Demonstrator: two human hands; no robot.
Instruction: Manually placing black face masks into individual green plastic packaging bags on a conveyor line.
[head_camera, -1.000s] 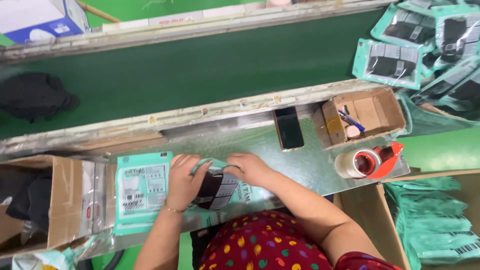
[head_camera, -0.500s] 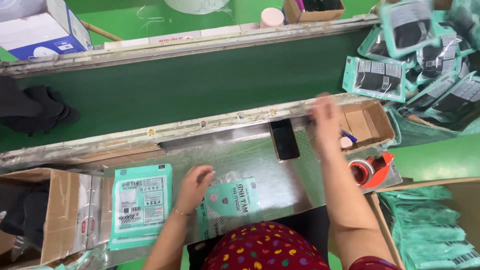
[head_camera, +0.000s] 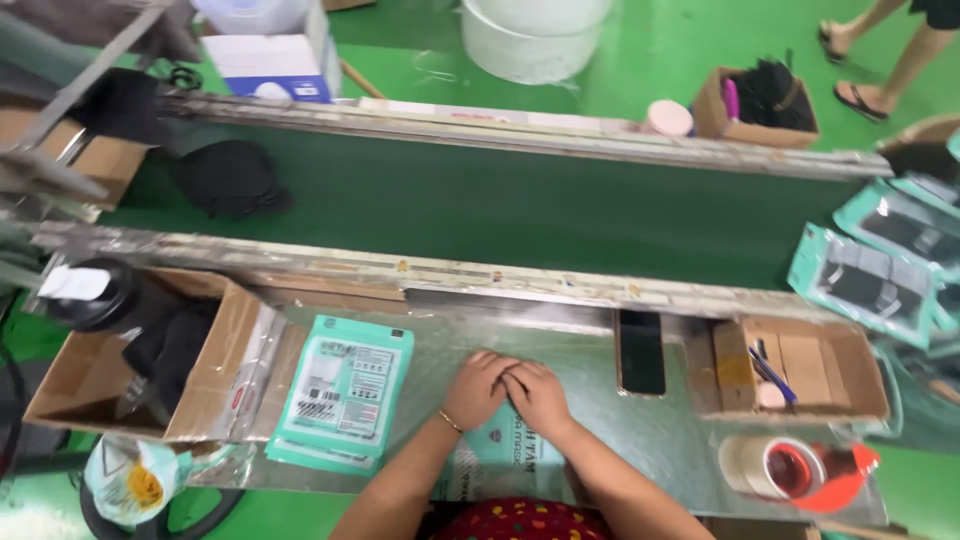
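right hand (head_camera: 540, 392) back from the small carton (head_camera: 800, 372), now beside left hand (head_camera: 477, 388); both pressed flat, fingers together, on teal mask pouch (head_camera: 505, 455), which lies lengthwise toward the body, under both palms.

A teal pouch (head_camera: 505, 450) lay flat at six o'clock under both hands, mostly hidden. At eight o'clock sat a stack of teal packs (head_camera: 345, 390), its white label patch facing up. A dark-screened phone (head_camera: 640, 351) lay at four o'clock, upright along the bench. More teal packs with dark windows (head_camera: 865, 285) piled at three o'clock. A white-and-blue box (head_camera: 268, 68) stood at eleven o'clock.
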